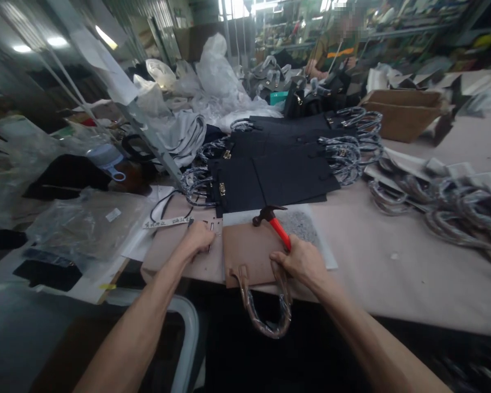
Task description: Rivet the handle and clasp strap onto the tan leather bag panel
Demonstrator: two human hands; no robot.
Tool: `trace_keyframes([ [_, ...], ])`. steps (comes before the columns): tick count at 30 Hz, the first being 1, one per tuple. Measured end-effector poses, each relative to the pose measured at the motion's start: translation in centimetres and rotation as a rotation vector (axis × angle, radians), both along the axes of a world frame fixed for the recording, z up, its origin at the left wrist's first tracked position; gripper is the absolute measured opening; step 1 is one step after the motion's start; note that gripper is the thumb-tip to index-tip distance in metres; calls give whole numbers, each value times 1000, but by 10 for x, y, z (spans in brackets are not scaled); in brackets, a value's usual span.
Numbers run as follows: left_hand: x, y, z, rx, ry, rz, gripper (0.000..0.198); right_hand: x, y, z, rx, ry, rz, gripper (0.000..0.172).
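My right hand [306, 261] is closed round the red handle of a claw hammer [280, 230]. Its dark head lies over the far edge of a brown bag panel [249, 245], and my thumb reaches onto that panel near a strap end. The panel's plastic-wrapped carrying handle [265, 328] hangs over the table's front edge. Beneath the panel is a pale speckled slab [323, 240]. Left of the panel, my left hand [199, 237] is closed, with a thin metal rod [211, 226] showing above and below the fingers.
Black bag panels [286, 177] with wrapped handles are stacked behind the slab. More wrapped handles [445, 196] lie at right, below a cardboard box [405, 112]. A metal post [151, 139] rises at left beside plastic wrapping [94, 218]. Another person [331, 54] is across the table.
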State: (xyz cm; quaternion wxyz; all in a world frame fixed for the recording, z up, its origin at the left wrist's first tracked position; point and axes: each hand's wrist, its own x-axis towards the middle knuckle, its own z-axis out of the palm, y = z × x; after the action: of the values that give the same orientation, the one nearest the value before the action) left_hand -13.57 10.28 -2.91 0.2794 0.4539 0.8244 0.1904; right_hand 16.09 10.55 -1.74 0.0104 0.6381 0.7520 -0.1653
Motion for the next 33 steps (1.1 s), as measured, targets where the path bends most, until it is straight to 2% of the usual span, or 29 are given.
trace_keyframes([
  [3,10,-22,13,61,-210,-18,20,0,0,0,-3,20,0,45],
  [5,29,-38,18,190,-509,-15,31,1,0,-1,7,31,0,45],
  [7,55,-51,18,322,-820,17,44,2,0,-2,14,28,2,47],
  [10,94,-63,9,408,-974,32,47,3,-1,-4,13,27,8,47],
  [13,117,-67,-3,454,-962,-36,41,3,-2,-5,19,40,12,48],
  [17,121,-68,-13,528,-908,-73,31,2,-3,-2,14,56,6,45],
  [26,122,-73,-13,588,-790,-133,12,4,-4,-2,17,66,4,45],
  [29,123,-77,-17,668,-619,-245,3,5,-4,-5,26,62,9,45],
  [33,125,-82,-26,807,-324,-376,11,5,-3,-8,39,75,18,43],
])
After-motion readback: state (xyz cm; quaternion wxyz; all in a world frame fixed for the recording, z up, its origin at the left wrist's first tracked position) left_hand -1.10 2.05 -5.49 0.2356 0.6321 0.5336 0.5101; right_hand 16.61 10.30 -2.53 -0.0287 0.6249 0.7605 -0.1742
